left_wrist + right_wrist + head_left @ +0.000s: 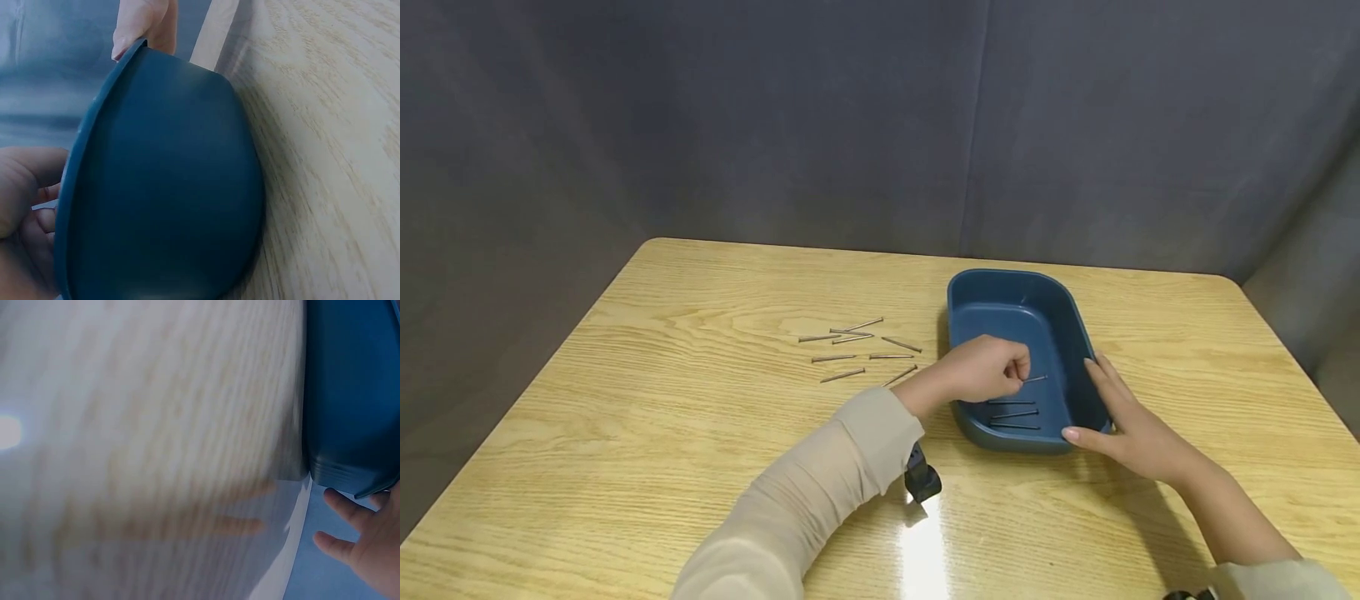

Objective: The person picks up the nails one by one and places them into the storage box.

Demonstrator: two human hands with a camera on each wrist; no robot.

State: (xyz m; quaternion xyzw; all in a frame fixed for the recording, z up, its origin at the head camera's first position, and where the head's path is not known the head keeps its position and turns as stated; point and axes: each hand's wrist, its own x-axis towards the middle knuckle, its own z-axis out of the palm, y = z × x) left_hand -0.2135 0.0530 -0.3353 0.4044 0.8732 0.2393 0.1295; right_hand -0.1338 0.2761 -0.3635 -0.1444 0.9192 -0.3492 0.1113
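My left hand is inside the blue plastic bin, pinching a nail above its floor, with the nail's head end pointing right. Below that hand, several nails lie roughly side by side at the bin's near end. My right hand touches the bin's near right corner, thumb at the rim and straight fingers along the outer side. The right wrist view shows two fingers spread apart beside the bin wall. From the left wrist view, the bin's outer wall hides the nails.
Several loose nails lie scattered on the wooden table left of the bin, some crossing. The left forearm partly covers one nail. A dark grey curtain hangs behind the table's far edge.
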